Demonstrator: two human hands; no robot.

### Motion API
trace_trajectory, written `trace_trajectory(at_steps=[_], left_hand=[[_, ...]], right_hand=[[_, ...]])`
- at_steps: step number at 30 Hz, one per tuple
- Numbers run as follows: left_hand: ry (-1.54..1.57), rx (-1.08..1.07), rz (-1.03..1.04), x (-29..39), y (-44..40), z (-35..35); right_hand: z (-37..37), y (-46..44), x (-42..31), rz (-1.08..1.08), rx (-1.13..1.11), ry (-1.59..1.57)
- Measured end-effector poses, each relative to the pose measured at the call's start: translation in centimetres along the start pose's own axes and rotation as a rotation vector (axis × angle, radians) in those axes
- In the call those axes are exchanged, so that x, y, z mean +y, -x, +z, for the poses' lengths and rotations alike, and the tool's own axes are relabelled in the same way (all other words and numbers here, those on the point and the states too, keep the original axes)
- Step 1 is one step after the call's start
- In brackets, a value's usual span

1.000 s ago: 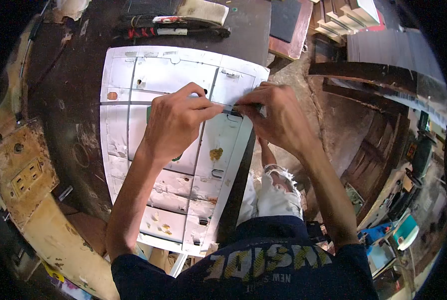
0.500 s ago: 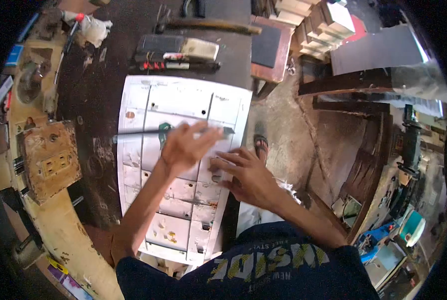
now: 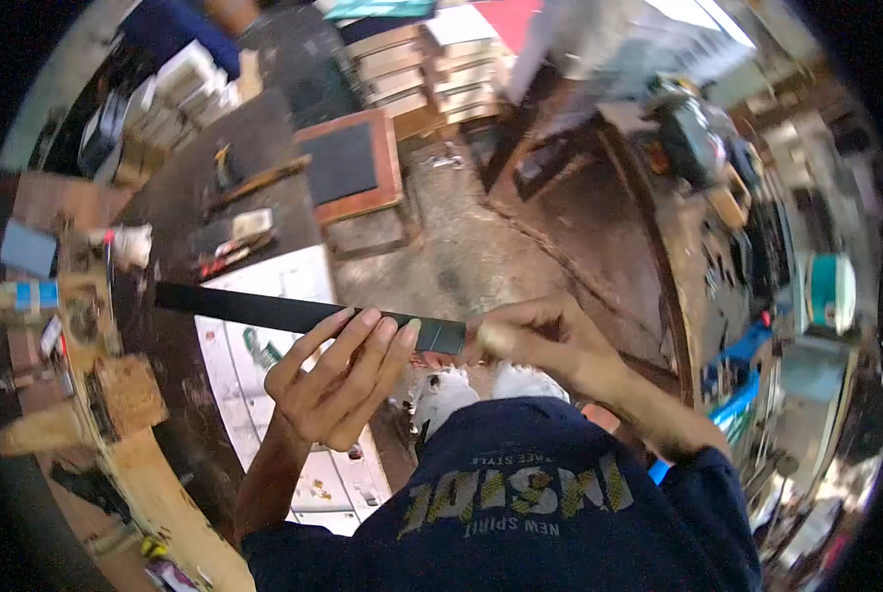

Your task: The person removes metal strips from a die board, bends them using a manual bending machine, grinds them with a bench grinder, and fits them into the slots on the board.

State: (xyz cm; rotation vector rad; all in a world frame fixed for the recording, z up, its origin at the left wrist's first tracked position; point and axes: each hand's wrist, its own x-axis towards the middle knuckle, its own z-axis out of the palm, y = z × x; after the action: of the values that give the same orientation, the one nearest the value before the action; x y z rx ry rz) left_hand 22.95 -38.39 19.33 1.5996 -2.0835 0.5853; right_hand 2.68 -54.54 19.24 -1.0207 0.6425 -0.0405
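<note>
A long flat black strip (image 3: 254,308) runs from the left across to the front of my chest, raised above the white panel. My left hand (image 3: 338,380) grips it near its right part, fingers lying over its face. At the strip's right end is my right hand (image 3: 540,345), its fingers closed together and blurred; what they hold, if anything, is too small to make out. Under the strip and my left arm lies the white panel (image 3: 229,375) with dark grooves and a green patch.
On the dark bench behind the panel lie a hammer (image 3: 264,181) and several tools. A small table (image 3: 347,168) with a black top stands further back, near stacked wooden pieces (image 3: 461,59). A socket box (image 3: 127,395) is at the left.
The strip has been lifted off the panel and now shows its broad black face. My left hand has closed on it, my right hand has moved to its end, and the view has turned right.
</note>
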Motion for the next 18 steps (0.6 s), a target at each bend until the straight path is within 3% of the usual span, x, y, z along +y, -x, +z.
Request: trace_trajectory(at_steps=[1, 2, 4, 5, 7, 9, 11, 13, 14, 16, 18], left_hand=[[0.019, 0.013, 0.054, 1.0, -2.0, 0.6], [0.034, 0.019, 0.127, 2.1, -4.1, 1.3], [-0.025, 0.009, 0.331, 4.1, -8.9, 2.3], [-0.005, 0.023, 0.345, 5.5, -10.6, 3.5], [0.021, 0.062, 0.366, 8.7, -14.7, 6.1], [0.267, -0.075, 0.249, 13.3, -19.7, 6.8], [0.535, -0.159, 0.32, 16.1, -22.2, 10.1], [0.833, -0.407, 0.344, 18.9, -26.0, 11.7], [0.832, -0.408, 0.363, 20.1, -27.3, 12.8], [1.207, -0.844, 0.329, 22.9, -29.8, 15.7], [1.259, -0.841, 0.453, 26.2, -32.6, 18.0]], right_hand=[[-1.1, 2.1, -1.0, -0.064, 0.005, 0.096], [-2.3, 4.2, -2.1, 0.03, 0.062, 0.1], [-5.6, 8.1, -2.0, -0.135, 0.157, 0.216], [-7.2, 9.9, -1.9, -0.244, 0.215, 0.341], [-10.7, 13.8, -0.8, -0.285, 0.399, 0.285], [-13.2, 18.4, 0.6, -0.36, 0.615, 0.284], [-15.6, 21.4, 4.3, -0.396, 0.774, 0.254], [-16.1, 25.1, 4.9, -0.433, 0.936, 0.314], [-16.1, 26.7, 4.9, -0.436, 1.017, 0.333], [-16.8, 28.8, 6.2, -0.444, 1.176, 0.323], [-17.6, 30.1, 8.4, -0.42, 1.336, 0.214]])
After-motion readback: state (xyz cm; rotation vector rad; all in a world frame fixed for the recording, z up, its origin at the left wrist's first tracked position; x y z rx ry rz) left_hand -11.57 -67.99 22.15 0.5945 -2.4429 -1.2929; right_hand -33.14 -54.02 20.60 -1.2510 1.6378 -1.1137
